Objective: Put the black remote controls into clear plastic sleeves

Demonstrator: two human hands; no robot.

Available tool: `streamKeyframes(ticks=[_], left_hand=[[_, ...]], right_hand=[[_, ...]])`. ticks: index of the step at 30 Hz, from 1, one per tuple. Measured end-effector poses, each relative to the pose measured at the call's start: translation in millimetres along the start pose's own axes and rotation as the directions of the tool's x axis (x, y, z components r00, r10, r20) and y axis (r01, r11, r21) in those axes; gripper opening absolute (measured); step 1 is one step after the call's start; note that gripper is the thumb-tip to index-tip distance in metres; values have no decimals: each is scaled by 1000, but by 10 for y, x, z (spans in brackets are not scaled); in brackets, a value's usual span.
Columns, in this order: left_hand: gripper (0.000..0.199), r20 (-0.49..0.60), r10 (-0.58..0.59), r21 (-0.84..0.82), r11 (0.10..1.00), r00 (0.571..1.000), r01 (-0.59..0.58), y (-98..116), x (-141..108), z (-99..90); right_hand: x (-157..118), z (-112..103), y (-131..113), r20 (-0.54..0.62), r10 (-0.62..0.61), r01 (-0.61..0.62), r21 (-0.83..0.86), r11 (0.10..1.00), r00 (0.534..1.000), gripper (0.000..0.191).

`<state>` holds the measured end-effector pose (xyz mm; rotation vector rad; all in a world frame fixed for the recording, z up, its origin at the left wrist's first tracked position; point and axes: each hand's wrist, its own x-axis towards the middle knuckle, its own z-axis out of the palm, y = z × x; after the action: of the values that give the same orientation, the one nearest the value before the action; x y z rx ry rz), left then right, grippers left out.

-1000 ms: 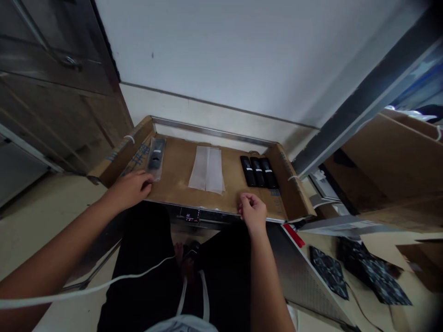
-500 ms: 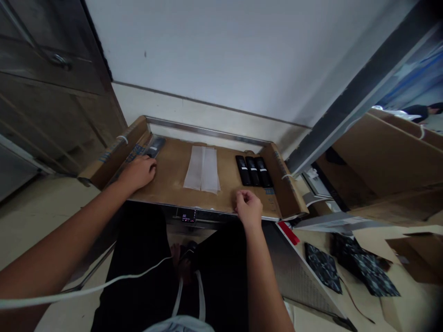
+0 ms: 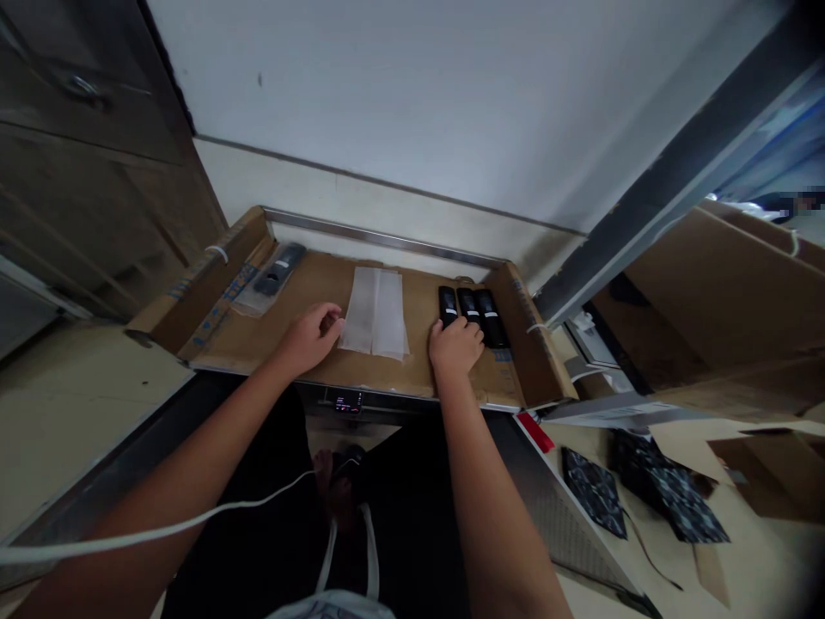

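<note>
Three black remote-like devices [image 3: 491,320] lie side by side at the right of the cardboard-lined tray [image 3: 309,348]. My right hand [image 3: 455,346] rests over the lower end of the leftmost device [image 3: 448,304], fingers wrapped round it. Two stacks of translucent sleeves [image 3: 375,311] lie flat in the tray's middle. My left hand [image 3: 314,337] is at their left edge, its fingers curled and a little apart, holding nothing that shows. Another black device in a clear sleeve [image 3: 277,273] lies at the tray's far left.
Cardboard walls [image 3: 532,331] edge the tray at both sides. A white cable [image 3: 193,520] crosses my left forearm. Dark patterned bags [image 3: 593,490] lie at the lower right, near a large cardboard box [image 3: 722,301] on the right.
My left hand has moved right, from the sleeved device to the translucent sleeves. My right hand has moved forward from the tray's front edge onto the black devices.
</note>
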<state>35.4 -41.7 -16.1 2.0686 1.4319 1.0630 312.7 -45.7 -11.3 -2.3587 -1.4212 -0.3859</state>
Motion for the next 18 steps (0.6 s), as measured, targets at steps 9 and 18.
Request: streamKeyframes(ticks=[9,18], left_hand=[[27,84,15,-79,997,996,-8,-3,-13,-93],[35,220,323,162,918,920,-361,424,-8,56]], right_hand=[[-8,-13,39,2,25,-25,205,979,1000,43],[41,-45,90,119,82,-124,411,903,990,41]])
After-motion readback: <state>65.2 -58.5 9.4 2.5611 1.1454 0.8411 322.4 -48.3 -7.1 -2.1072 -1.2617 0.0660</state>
